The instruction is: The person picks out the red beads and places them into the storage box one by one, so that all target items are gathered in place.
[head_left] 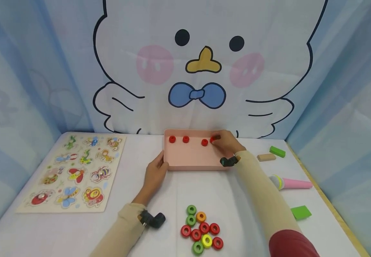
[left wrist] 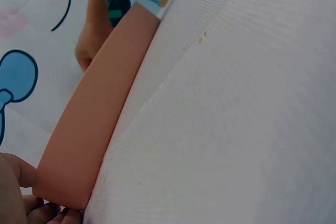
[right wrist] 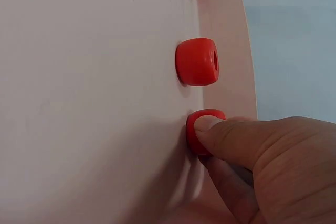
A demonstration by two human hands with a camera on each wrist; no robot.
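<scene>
No legible text or numbers anywhere

Insect puzzle board (head_left: 76,171), pink microphone (head_left: 290,183)

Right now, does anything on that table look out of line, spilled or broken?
Nothing looks broken or spilled. Four red rings sit in a row along the far wall of the pink tray; the right hand pinches the fourth red ring. The left hand holds the tray's near left corner. The loose rings lie in an untidy heap.
</scene>
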